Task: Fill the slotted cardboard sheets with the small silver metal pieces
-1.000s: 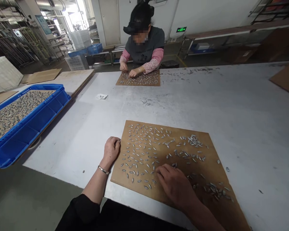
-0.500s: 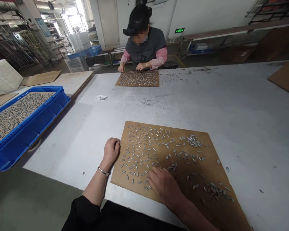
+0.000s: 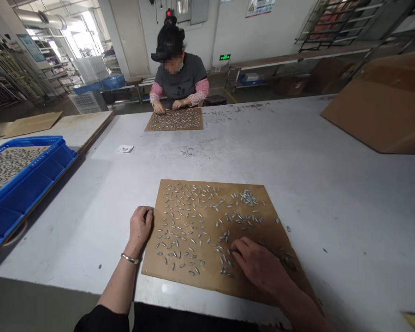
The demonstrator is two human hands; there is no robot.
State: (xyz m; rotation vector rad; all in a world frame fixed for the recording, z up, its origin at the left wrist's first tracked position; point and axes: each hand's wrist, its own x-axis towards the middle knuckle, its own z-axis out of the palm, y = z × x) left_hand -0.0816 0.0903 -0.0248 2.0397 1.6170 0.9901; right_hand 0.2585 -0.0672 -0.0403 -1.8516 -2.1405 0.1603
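Observation:
A brown cardboard sheet lies on the pale table, with many small silver leaf-shaped pieces on it. They are spread out singly on its left part and bunched on its right. My left hand rests at the sheet's left edge, fingers curled together; whatever they may hold is hidden. Over the right half, my right hand is lowered to the cardboard with bent fingers beside a loose group of pieces. Its fingertips are partly hidden, so a piece between them cannot be made out.
Across the table, a person works over another piece-covered sheet. A blue tray of similar pieces stands at left. A cardboard box is at right, a white scrap at centre left.
My right hand has moved right across the sheet, and several pieces now lie loosely grouped to its left. My left hand stays at the sheet's edge. The view has shifted right.

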